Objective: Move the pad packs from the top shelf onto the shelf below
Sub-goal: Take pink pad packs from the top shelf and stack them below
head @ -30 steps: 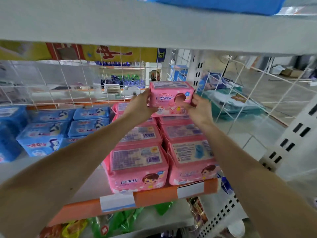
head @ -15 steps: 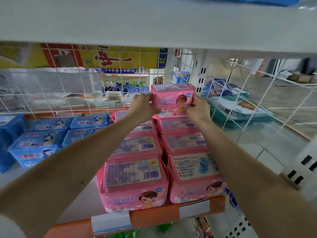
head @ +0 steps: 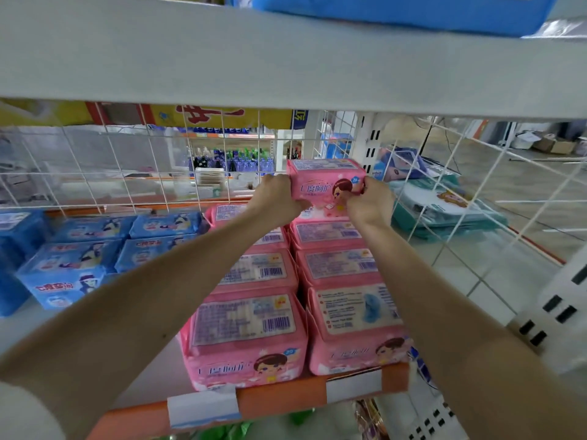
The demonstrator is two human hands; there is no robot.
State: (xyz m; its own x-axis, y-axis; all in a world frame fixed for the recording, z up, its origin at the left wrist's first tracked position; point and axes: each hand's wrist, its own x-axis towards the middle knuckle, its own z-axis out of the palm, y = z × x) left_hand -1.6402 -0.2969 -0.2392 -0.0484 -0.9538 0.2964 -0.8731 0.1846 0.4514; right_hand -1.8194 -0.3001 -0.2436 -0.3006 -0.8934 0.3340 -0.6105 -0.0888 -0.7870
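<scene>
Where forearms reach in from five and seven o'clock, the orange shelf edge [head: 279, 403] fronts two rows of pink packs [head: 244, 325]. Farther back, toward one o'clock, the left hand [head: 276, 201] and right hand [head: 370, 203] clasp a pink pad pack [head: 320, 182] by its ends, fingertips hidden, over the right row's far end. At twelve, a blue pack [head: 397, 11] on the top shelf [head: 222, 58] is cut off.
</scene>
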